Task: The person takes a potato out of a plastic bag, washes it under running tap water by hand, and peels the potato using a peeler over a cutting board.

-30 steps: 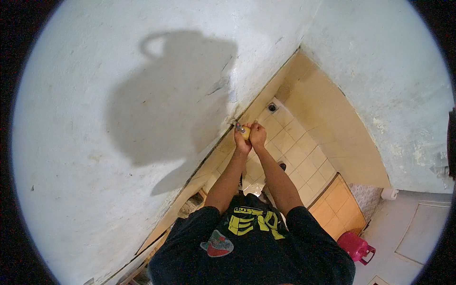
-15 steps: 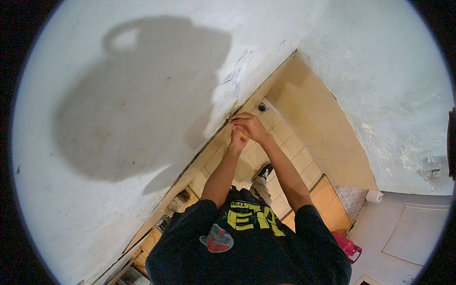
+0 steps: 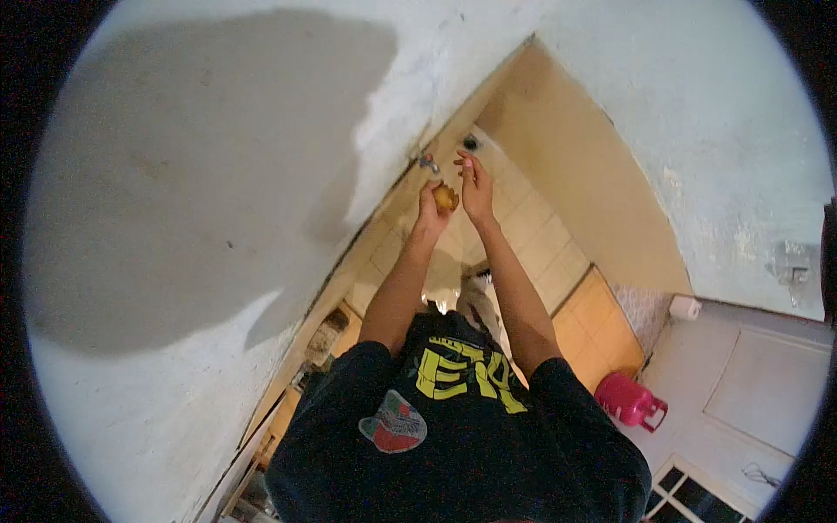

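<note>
My left hand point(image 3: 431, 202) holds a small yellowish round thing point(image 3: 445, 199), perhaps a potato or a fruit, just below a metal tap point(image 3: 427, 162) that sticks out of the white wall. My right hand point(image 3: 475, 185) is beside it with the fingers spread, not gripping anything; whether it touches the yellow thing I cannot tell. Both arms reach out from my black shirt with yellow letters point(image 3: 462, 375).
The floor under the tap is cream tile point(image 3: 540, 235) with a drain hole point(image 3: 471, 142) in the corner. A pink container point(image 3: 629, 401) stands on the floor at the right, by a white door point(image 3: 758, 392). White walls point(image 3: 174, 218) close in left and ahead.
My hands were clasped together around the yellow thing. They have since parted: the left keeps it, the right has come off with fingers spread. The view has swung so the tap sits higher.
</note>
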A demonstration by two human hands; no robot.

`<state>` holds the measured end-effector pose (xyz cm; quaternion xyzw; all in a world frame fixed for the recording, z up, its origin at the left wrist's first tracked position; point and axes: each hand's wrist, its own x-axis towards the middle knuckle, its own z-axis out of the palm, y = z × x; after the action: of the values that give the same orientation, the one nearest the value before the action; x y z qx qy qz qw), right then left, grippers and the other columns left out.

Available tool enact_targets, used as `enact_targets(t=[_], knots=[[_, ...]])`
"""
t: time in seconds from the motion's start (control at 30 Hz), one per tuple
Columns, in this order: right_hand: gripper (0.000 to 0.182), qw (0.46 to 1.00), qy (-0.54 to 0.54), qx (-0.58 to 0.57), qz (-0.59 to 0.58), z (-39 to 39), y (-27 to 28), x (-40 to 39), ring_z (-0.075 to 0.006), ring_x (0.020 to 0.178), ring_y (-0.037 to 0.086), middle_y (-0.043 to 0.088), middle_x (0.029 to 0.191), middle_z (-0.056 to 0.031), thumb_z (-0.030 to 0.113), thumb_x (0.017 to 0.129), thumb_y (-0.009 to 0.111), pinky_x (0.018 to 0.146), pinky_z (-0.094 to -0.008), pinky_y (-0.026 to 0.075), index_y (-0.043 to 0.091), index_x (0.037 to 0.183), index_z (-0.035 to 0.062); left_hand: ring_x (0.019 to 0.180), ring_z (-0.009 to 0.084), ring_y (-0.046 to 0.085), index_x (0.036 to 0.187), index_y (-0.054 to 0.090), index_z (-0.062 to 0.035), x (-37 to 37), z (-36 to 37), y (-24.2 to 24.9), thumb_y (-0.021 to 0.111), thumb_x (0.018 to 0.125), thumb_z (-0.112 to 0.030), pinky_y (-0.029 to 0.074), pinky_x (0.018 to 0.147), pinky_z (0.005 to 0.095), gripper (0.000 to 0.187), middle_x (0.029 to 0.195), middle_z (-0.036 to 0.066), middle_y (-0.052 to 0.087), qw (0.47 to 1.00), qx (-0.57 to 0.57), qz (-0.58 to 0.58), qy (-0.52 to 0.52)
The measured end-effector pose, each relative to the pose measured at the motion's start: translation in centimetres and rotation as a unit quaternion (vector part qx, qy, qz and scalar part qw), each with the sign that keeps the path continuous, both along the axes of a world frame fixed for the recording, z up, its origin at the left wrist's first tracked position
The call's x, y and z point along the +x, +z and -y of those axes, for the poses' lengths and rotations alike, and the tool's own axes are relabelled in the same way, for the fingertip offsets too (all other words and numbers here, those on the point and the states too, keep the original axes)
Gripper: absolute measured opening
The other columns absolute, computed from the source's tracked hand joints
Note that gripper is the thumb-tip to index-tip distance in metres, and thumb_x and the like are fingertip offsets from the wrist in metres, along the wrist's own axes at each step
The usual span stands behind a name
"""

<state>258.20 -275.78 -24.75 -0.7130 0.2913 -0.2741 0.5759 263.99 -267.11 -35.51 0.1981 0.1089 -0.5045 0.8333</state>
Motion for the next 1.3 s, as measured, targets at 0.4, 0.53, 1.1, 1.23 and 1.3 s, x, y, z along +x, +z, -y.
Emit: enact_targets(t=[0.4, 0.53, 1.1, 1.23, 1.3], knots=[[0.051, 0.988, -0.055, 0.132, 0.061, -5.4, 2.7, -12.8, -0.0192, 0.113, 0.059, 0.062, 0.128, -0.0122, 0.032, 0.101, 0.059, 0.095, -0.0321, 0.049, 0.050, 0.141, 0.0014, 0.138, 0.0228, 0.032, 0.150, 0.034, -0.0047, -12.0, 0.0, 9.8, 0.034, 0.103, -0.047, 0.024, 0.114, 0.0381, 0.064, 0.151, 0.012, 0.036, 0.898, 0.149, 0.408, -0.068], [0.035, 0.985, -0.093, 0.128, 0.071, -5.7, 4.1, -17.2, -0.0149, 0.089, 0.061, 0.065, 0.102, -0.0069, 0.030, 0.100, 0.058, 0.077, -0.0292, 0.052, 0.061, 0.121, 0.0016, 0.147, 0.0246, 0.012, 0.155, 0.019, -0.0043, -16.7, -2.3, 15.5, 0.020, 0.100, -0.061, 0.008, 0.119, 0.0421, 0.079, 0.160, 0.013, 0.016, 0.834, 0.053, 0.525, -0.160], [0.024, 0.861, -0.099, 0.339, 0.366, -7.9, 13.5, -34.8, -0.0193, 0.083, 0.061, 0.061, 0.097, -0.0083, 0.025, 0.105, 0.041, 0.074, -0.0335, 0.053, 0.056, 0.105, 0.0060, 0.148, 0.0263, 0.025, 0.156, 0.023, -0.0010, -35.9, -8.8, 25.9, 0.048, 0.106, -0.026, 0.022, 0.119, 0.0385, 0.061, 0.160, 0.019, 0.026, 0.761, 0.079, 0.639, -0.077], [0.020, 0.906, -0.136, 0.178, 0.359, -9.4, 15.8, -36.5, -0.0145, 0.089, 0.059, 0.062, 0.097, -0.0071, 0.022, 0.106, 0.046, 0.078, -0.0295, 0.051, 0.056, 0.110, 0.0049, 0.140, 0.0268, 0.039, 0.154, 0.023, 0.0014, -38.0, -8.9, 26.9, 0.052, 0.104, -0.019, 0.032, 0.114, 0.0362, 0.061, 0.155, 0.017, 0.035, 0.785, 0.082, 0.611, -0.061], [0.018, 0.913, -0.151, 0.136, 0.354, -10.2, 17.5, -37.9, -0.0137, 0.090, 0.058, 0.062, 0.098, -0.0065, 0.021, 0.106, 0.047, 0.079, -0.0280, 0.050, 0.056, 0.110, 0.0047, 0.135, 0.0240, 0.044, 0.152, 0.027, 0.0001, -38.4, -9.3, 27.5, 0.054, 0.103, -0.017, 0.039, 0.110, 0.0369, 0.059, 0.149, 0.015, 0.042, 0.815, 0.032, 0.576, -0.058]])
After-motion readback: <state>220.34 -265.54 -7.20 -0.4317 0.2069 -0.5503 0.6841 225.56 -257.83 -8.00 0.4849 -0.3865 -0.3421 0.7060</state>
